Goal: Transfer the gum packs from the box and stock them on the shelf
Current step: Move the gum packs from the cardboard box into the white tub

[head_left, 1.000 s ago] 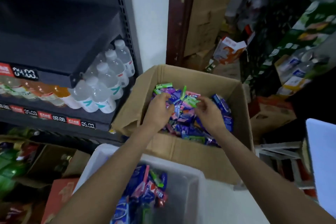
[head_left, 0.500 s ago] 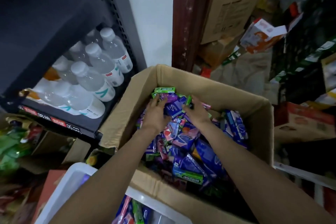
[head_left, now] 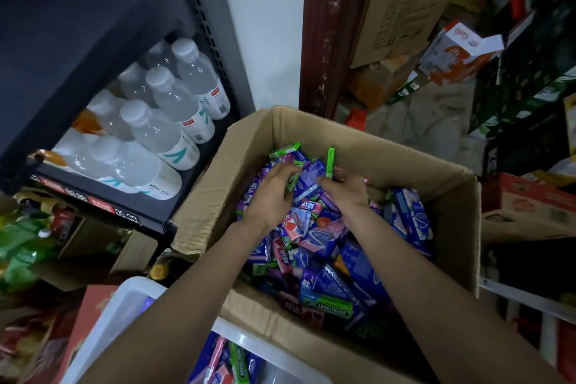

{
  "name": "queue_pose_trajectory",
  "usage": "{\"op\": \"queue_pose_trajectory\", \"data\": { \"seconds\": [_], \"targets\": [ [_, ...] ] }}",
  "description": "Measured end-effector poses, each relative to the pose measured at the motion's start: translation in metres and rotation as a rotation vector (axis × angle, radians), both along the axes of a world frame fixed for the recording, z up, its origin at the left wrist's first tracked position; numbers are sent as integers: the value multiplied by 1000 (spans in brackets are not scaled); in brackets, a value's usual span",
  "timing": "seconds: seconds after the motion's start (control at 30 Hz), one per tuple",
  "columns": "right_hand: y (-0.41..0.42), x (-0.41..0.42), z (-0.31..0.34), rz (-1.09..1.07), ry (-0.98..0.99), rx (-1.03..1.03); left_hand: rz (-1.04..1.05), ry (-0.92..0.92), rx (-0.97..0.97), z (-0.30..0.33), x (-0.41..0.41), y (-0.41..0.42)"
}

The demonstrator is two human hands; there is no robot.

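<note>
Cardboard walls of the box (head_left: 414, 162) hold a loose heap of gum packs (head_left: 327, 246), purple, blue, pink and green, piled from the far wall down to the near edge, deepest toward the right wall. Both hands work at the far end of the heap. The left hand (head_left: 271, 193) has its fingers curled round a green pack (head_left: 292, 181) lying against the purple ones; the right hand (head_left: 346, 191) pinches another green pack (head_left: 329, 162) by its lower end so that it stands upright above the pile. These packs look light and fairly stiff: thin card or foil sleeves, flat and narrow, so each should lift with almost no effort. Their wrappers seem glossy, and I judge them slippery against one another, so a fistful may shed a pack or two. Taking hold across the long flat faces, several stacked side by side, would probably carry more safely than a pinch at one end. Crushing seems a small risk, though a hard squeeze could bend a sleeve. A white bin (head_left: 131, 305) at the box's near-left corner already holds some packs. The dark shelf (head_left: 93, 25) to the left carries water bottles (head_left: 162, 131) along its front edge.
</note>
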State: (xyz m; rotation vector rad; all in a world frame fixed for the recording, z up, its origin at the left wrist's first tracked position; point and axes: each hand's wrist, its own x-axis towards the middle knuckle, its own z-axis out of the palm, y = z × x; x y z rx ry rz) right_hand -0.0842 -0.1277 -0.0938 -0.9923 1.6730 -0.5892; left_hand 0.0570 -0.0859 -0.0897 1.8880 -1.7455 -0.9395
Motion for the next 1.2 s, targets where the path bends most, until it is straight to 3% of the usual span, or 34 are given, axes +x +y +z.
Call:
{"op": "queue_pose_trajectory", "data": {
  "seconds": [0.1,0.23,0.3,0.63,1.03,1.2],
  "targets": [
    [3,-4,-2,-41,-41,29,23,-1,51,0,0,-7],
    [-1,-22,-13,-126,-55,43,2,-206,109,-4,6,-22],
    [-4,-30,-12,-143,-89,55,5,-204,167,-3,7,-27],
    [-6,-13,-22,-28,-12,108,84,-282,322,-5,-7,-32],
    [-1,1,-22,-43,-141,-18,168,-18,213,0,-11,-26],
    [-2,5,-18,25,-106,-48,86,16,160,4,-20,-25]
  ]
}}
